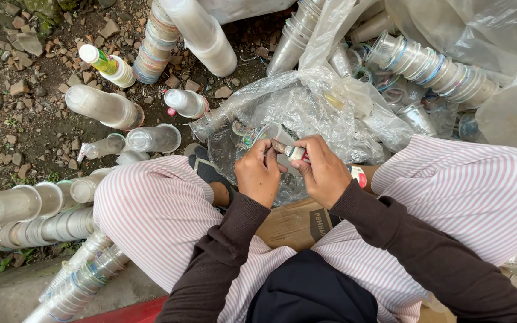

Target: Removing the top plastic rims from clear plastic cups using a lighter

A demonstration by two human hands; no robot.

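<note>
Far left of the hands, cup stacks (31, 215) lie on gravel (25, 119), loose cups (154, 138) and small bottles (185, 102) above them. Left hand (259, 173) is closed in a pinch on the clear cup (276, 134), held just above the open plastic bag (306, 113), between the striped knees (151, 203). Right hand (324, 173), touching the left, grips a small white-and-red tool (297, 154) against the cup's rim; cannot tell if it is a blade.

Risks, as judged: tool tip sits right by the left fingers, so a slip could nick them. Thin cup could crack or pop out of the pinch under pressure. Bag mouth is slack, so a dropped cup may miss it and land on the cardboard (291, 224) below the hands. Right of the hands, more stacks (432, 69) lean in bags and could roll.
</note>
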